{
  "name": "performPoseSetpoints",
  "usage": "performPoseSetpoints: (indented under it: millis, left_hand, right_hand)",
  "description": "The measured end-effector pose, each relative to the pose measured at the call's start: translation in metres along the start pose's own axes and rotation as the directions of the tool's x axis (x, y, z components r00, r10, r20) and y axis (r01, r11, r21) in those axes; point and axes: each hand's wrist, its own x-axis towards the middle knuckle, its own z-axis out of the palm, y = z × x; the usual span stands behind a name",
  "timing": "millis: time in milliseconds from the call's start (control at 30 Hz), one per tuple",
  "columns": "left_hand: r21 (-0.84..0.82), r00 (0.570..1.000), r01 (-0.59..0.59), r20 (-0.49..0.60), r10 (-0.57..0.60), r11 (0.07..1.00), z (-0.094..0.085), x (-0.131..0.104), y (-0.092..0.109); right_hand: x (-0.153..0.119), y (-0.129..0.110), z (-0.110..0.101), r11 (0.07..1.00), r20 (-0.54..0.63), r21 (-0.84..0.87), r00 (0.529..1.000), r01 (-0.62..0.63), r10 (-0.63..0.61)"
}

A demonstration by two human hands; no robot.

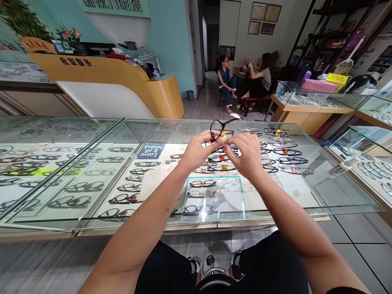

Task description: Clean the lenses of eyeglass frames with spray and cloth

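Black-framed eyeglasses (216,125) are held up over the glass display case (272,210), one temple pointing off to the right with a red tip. My left hand (199,150) is closed on them, its fingers at the lower part of the frame. Close beside it, my right hand (245,153) has its thumb and fingertips pinched together, almost meeting the left fingertips. What the right fingertips grip is too small and too hidden to make out. Under both hands, rows of eyeglasses (288,152) lie inside the case.
A blue printed card (151,151) and a teal-edged sheet (228,192) lie in the case. Beyond stands a wooden counter (165,96). Two people (226,77) sit at the back. More glass cases (321,100) stand to the right. A clear bottle (341,167) is at right.
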Motion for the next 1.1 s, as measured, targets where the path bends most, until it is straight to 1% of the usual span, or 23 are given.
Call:
performPoseSetpoints:
  millis: [67,133,300,467,600,667,800,867,967,1033,1100]
  left_hand:
    - [0.048,1.000,-0.025,0.000,0.025,0.999,-0.001,0.000,0.001]
    - [0.061,0.999,-0.032,0.007,0.032,0.998,-0.002,0.001,0.001]
    - [-0.008,1.000,-0.001,0.026,0.001,1.000,-0.002,0.001,-0.004]
    - [-0.120,0.997,0.060,0.065,-0.052,0.991,0.005,-0.001,-0.006]
    - [-0.184,0.995,0.088,0.071,-0.077,0.979,0.011,-0.003,-0.004]
    - [-0.194,0.995,0.082,0.072,-0.069,0.978,0.014,-0.004,-0.002]
    - [-0.172,0.996,0.073,0.062,-0.063,0.982,0.015,-0.006,0.001]
    - [-0.181,0.997,0.058,0.052,-0.049,0.982,0.014,-0.005,0.001]
    - [-0.221,0.999,0.039,0.019,-0.035,0.975,0.011,-0.003,0.000]
    - [-0.265,0.998,0.055,0.003,-0.056,0.963,0.010,-0.002,-0.002]
    - [-0.312,0.996,0.081,0.007,-0.084,0.946,0.010,-0.001,-0.004]
  right_hand:
    - [0.000,0.001,0.000,0.999,0.011,-0.033,1.000,0.024,-0.023]
    - [0.000,0.001,0.000,0.998,0.029,-0.054,0.999,0.033,-0.031]
    - [-0.002,0.001,0.002,0.999,0.051,-0.032,0.999,0.018,-0.017]
    - [-0.002,0.003,0.006,1.000,-0.030,0.015,1.000,-0.006,0.007]
    - [-0.002,0.006,0.007,0.996,-0.060,0.057,0.996,-0.065,0.068]
    - [-0.002,0.008,0.008,0.994,-0.078,0.073,0.993,-0.082,0.087]
    - [-0.003,0.014,0.010,0.992,-0.133,0.051,0.983,-0.118,0.124]
    - [-0.003,0.016,0.010,0.983,-0.134,0.101,0.977,-0.154,0.167]
    - [0.000,0.015,0.008,0.944,-0.063,0.268,0.974,-0.194,0.219]
    - [0.002,0.013,0.006,0.910,-0.016,0.353,0.971,-0.219,0.240]
    - [0.003,0.011,0.004,0.882,0.005,0.403,0.965,-0.243,0.264]
